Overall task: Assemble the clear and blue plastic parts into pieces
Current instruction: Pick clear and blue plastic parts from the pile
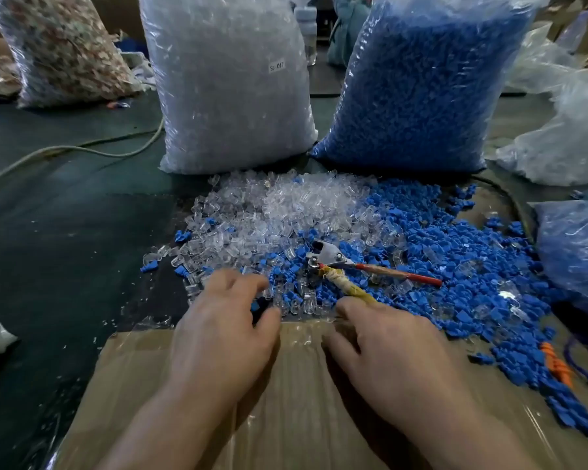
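Note:
A heap of clear plastic parts [286, 212] and a heap of blue plastic parts [455, 252] lie mixed on the table in front of me. My left hand [224, 330] reaches over the near edge of the heap with loosely bent fingers; a blue part [255, 305] shows between its thumb and forefinger, blurred. My right hand [391, 351] rests on the cardboard [286, 401]. Its fingertips touch the end of the tape-wrapped handle of a pair of pliers [330, 262] lying on the parts. Whether it grips the handle is hidden.
Behind the heap stand a tall bag of clear parts [228, 83] and a tall bag of blue parts [421, 83]. Another bag of blue parts [577, 252] lies at the right, a speckled bag [62, 45] at the far left. A cable [82, 150] crosses the dark table.

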{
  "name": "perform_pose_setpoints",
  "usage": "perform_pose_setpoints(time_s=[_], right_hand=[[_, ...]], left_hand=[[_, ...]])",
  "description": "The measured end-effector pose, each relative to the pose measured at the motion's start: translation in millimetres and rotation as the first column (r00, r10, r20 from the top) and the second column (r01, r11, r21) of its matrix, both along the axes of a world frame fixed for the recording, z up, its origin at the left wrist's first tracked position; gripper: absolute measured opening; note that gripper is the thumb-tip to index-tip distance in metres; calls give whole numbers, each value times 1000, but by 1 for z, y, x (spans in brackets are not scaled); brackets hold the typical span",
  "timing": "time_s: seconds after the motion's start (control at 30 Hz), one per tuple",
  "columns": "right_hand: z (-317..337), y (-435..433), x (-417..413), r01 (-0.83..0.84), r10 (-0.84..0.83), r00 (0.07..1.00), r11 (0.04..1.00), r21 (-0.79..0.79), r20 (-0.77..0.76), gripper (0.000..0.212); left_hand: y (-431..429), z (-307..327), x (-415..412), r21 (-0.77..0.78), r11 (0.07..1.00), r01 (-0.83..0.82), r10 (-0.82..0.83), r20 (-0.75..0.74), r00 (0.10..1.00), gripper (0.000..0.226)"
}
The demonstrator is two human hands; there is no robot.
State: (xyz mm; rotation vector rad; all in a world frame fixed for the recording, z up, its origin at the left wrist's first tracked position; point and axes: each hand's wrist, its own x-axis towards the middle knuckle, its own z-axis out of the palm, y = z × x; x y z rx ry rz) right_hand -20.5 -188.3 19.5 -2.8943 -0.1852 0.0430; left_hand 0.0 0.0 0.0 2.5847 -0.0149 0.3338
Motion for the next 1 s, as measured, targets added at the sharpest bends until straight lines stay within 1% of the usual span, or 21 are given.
perform_pose_setpoints(time_s=[0.03,0.07,0.13,0.2,0.3,0.4,0.5,0.63,0.8,0.9,0.93,1.0], right_hand=[[0,-1,2,27,-27,1000,999,-44,-3,29],[-1,-3,4,66,-64,997,997,-48,30,33],[-2,-4,7,98,-91,993,992,-84,80,42],[-3,2,11,67,-58,993,994,-85,103,41],[-7,8,18,15,-4,992,997,-80,128,36],[-10,8,22,-23,29,990,999,-43,141,18],[-15,6,24,-45,46,983,999,-12,178,19],[-20,5,26,-69,56,970,997,46,239,19],[-21,-2,24,-77,8,965,964,253,261,15],[-21,-1,26,-69,-28,966,930,362,256,9],[-21,-1,27,-55,-52,971,902,428,235,10],[-18,1,27,6,-125,980,796,605,155,8]], left_hand=[[-2,0,0,91,996,15,-12,-36,999,47],[-5,2,-1,162,987,15,-7,-49,999,53],[-9,1,-5,205,978,43,-29,-69,997,62],[-16,1,-5,220,972,86,-73,-64,995,64],[-20,1,-2,193,971,138,-130,-56,990,56],[-21,0,-1,161,968,195,-195,-16,981,38],[-19,-2,-1,148,969,198,-204,25,979,24],[-18,-5,0,101,974,202,-208,50,977,15],[-14,-7,0,-112,981,159,-150,80,985,16],[-13,-8,0,-149,977,155,-143,91,986,19],[-12,-8,0,-157,976,154,-141,93,986,20],[-12,-9,0,-169,975,145,-130,98,987,25]])
